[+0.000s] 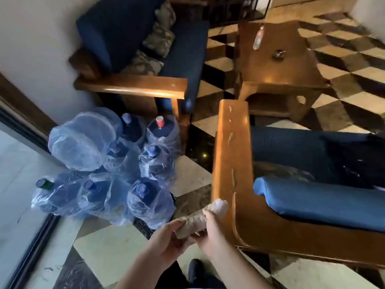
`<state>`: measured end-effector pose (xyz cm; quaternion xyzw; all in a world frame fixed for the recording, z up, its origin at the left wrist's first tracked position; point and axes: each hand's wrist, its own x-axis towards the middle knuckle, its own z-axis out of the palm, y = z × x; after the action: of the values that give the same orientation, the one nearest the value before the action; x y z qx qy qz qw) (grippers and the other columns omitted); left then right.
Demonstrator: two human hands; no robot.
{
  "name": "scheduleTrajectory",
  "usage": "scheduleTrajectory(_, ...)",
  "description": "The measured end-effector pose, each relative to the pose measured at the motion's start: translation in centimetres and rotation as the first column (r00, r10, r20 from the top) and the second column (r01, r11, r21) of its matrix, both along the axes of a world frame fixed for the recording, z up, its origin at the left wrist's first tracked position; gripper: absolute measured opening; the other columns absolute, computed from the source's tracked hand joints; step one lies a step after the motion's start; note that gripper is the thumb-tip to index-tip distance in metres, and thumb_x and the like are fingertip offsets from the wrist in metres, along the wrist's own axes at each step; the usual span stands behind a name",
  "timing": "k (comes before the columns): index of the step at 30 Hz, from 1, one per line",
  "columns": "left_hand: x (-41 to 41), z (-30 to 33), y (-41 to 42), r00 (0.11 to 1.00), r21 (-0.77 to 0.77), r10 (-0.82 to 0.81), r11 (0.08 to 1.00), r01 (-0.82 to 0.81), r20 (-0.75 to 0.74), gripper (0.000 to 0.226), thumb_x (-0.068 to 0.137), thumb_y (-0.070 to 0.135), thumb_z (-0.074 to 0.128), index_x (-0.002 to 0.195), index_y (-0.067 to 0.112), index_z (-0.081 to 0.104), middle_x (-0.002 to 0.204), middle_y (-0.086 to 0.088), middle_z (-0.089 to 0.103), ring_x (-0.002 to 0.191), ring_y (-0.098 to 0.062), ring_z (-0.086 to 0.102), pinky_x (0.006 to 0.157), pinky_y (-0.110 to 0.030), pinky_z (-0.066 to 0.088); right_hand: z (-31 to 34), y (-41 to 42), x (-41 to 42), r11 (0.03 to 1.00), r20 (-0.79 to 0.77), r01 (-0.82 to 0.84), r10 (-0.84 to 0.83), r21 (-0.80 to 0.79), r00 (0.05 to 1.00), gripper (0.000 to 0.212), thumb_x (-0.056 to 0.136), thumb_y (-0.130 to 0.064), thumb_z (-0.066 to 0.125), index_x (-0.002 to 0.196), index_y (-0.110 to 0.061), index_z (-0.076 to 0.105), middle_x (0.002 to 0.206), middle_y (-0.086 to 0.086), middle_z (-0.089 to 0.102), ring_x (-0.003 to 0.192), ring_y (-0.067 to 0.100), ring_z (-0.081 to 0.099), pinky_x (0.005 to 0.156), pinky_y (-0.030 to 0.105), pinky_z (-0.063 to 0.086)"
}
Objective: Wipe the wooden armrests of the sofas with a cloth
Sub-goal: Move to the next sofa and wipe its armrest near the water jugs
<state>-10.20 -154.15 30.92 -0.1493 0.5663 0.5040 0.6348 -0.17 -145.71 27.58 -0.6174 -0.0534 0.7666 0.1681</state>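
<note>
A beige cloth [200,217] is bunched between both hands just left of the near end of a wooden armrest [233,147]. My left hand [164,240] grips its lower end and my right hand [214,232] grips its upper part, the cloth's tip touching the armrest's edge. Pale smears run along the armrest's top. This armrest belongs to a sofa with blue cushions [320,201] on the right. A second sofa's wooden armrest [133,86] lies farther back at the left, with blue upholstery and patterned pillows [158,38].
Several large water jugs wrapped in clear plastic [108,170] stand on the checkered floor between the two sofas. A wooden coffee table [277,65] with a bottle and a small object stands beyond. A wall and dark door frame [27,130] are at left.
</note>
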Motion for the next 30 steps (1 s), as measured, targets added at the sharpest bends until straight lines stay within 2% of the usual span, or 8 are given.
scheduleTrajectory(4, -4.4, -2.0, 4.3, 0.952, -0.092, -0.307, 0.947, 0.307, 0.013, 0.019, 0.080, 0.002, 0.070, 0.098, 0.003, 0.066, 0.080, -0.017, 0.069, 0.063, -0.025, 0.063, 0.054, -0.030, 0.051, -2.0, 3.6, -1.6, 0.989, 0.070, 0.148, -0.148, 0.002, 0.987, 0.037, 0.100, -0.012, 0.059, 0.135, -0.001, 0.062, 0.107, 0.025, 0.077, 0.099, 0.037, 0.074, 0.071, 0.039, 0.062)
scheduleTrajectory(8, -8.0, -4.4, 10.5, 0.868, -0.113, -0.494, 0.861, 0.497, 0.049, 0.010, 0.085, 0.002, 0.067, 0.095, 0.002, 0.065, 0.078, -0.016, 0.063, 0.065, -0.025, 0.055, 0.056, -0.031, 0.049, -2.1, 7.5, -4.7, 0.958, 0.163, 0.281, -0.288, 0.064, 0.944, 0.045, 0.105, -0.019, 0.053, 0.149, -0.010, 0.051, 0.140, 0.023, 0.063, 0.128, 0.037, 0.062, 0.103, 0.046, 0.053)
scheduleTrajectory(13, -9.9, -4.3, 16.7, 0.767, -0.130, -0.641, 0.758, 0.639, 0.035, 0.010, 0.089, 0.002, 0.062, 0.084, 0.008, 0.068, 0.064, -0.010, 0.060, 0.054, -0.020, 0.054, 0.042, -0.023, 0.047, -1.5, 10.8, -5.4, 0.900, 0.253, 0.434, -0.429, 0.037, 0.867, 0.027, 0.103, -0.023, 0.059, 0.129, -0.015, 0.062, 0.129, 0.017, 0.069, 0.118, 0.035, 0.067, 0.108, 0.052, 0.052)
scheduleTrajectory(18, -10.9, -5.7, 21.7, 0.684, -0.186, -0.719, 0.661, 0.727, 0.120, 0.012, 0.092, 0.002, 0.057, 0.083, 0.000, 0.065, 0.060, -0.015, 0.061, 0.045, -0.022, 0.058, 0.039, -0.023, 0.047, -1.8, 13.6, -6.8, 0.818, 0.267, 0.575, -0.559, 0.023, 0.785, 0.043, 0.111, -0.023, 0.047, 0.151, -0.010, 0.045, 0.146, 0.020, 0.057, 0.132, 0.038, 0.057, 0.116, 0.048, 0.045)
scheduleTrajectory(22, -10.7, -7.3, 25.0, 0.663, -0.232, -0.688, 0.621, 0.748, 0.295, 0.015, 0.094, 0.005, 0.048, 0.089, 0.001, 0.061, 0.063, -0.012, 0.054, 0.054, -0.022, 0.051, 0.049, -0.026, 0.045, -2.7, 16.1, -7.2, 0.876, 0.383, 0.476, -0.465, 0.073, 0.798, 0.021, 0.107, -0.011, 0.047, 0.116, 0.000, 0.063, 0.124, 0.028, 0.064, 0.114, 0.040, 0.063, 0.093, 0.047, 0.055)
scheduleTrajectory(24, -9.9, -8.0, 26.8, 0.627, -0.242, -0.717, 0.579, 0.779, 0.305, 0.018, 0.093, 0.004, 0.044, 0.086, 0.004, 0.061, 0.064, -0.010, 0.051, 0.057, -0.021, 0.048, 0.053, -0.027, 0.041, -3.0, 17.7, -6.4, 0.880, 0.399, 0.468, -0.458, 0.080, 0.794, 0.030, 0.105, -0.010, 0.048, 0.129, 0.003, 0.061, 0.110, 0.020, 0.064, 0.100, 0.033, 0.062, 0.078, 0.038, 0.052)
scheduleTrajectory(28, -8.2, -8.0, 30.7, 0.411, -0.184, -0.877, 0.374, 0.909, 0.248, 0.008, 0.074, 0.009, 0.060, 0.068, 0.008, 0.064, 0.060, -0.008, 0.053, 0.051, -0.019, 0.047, 0.049, -0.026, 0.040, -2.9, 19.4, -4.2, 0.866, 0.370, 0.497, -0.479, 0.054, 0.796, 0.029, 0.104, -0.012, 0.050, 0.132, -0.011, 0.056, 0.110, 0.015, 0.064, 0.100, 0.028, 0.062, 0.089, 0.043, 0.054)
scheduleTrajectory(30, -7.9, -7.9, 31.9, 0.261, -0.216, -0.939, 0.213, 0.953, 0.226, 0.018, 0.082, 0.021, 0.063, 0.074, 0.005, 0.069, 0.065, -0.014, 0.062, 0.052, -0.023, 0.054, 0.051, -0.027, 0.044, -2.8, 19.4, -3.7, 0.837, 0.345, 0.540, -0.534, 0.089, 0.772, 0.028, 0.104, -0.011, 0.050, 0.132, -0.012, 0.053, 0.112, 0.015, 0.064, 0.102, 0.029, 0.064, 0.097, 0.048, 0.055)
